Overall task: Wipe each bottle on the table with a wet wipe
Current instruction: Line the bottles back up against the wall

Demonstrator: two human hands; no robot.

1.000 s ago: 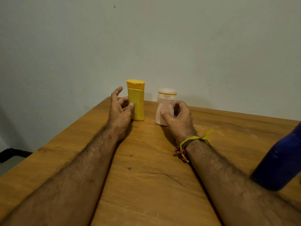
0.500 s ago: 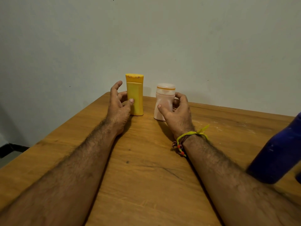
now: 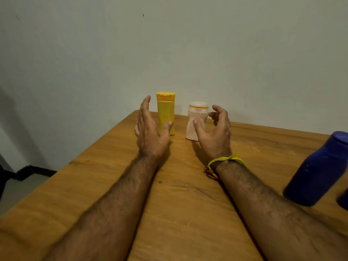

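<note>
1. The yellow bottle (image 3: 165, 113) stands upright at the frame's centre, near the far edge of the worktop (image 3: 113, 185).
2. The left hand (image 3: 150, 129) is spread wide beside it, holding nothing.
3. The pink bottle (image 3: 196, 121) stands just right of the yellow one.
4. The right hand (image 3: 214, 132) curls loosely beside it, gripping nothing.
5. A blue bottle (image 3: 318, 170) sits at the right edge.

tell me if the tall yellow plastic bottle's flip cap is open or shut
Shut. The tall yellow plastic bottle stands upright on the wooden table, and its flip cap sits flat and flush on top.
</note>
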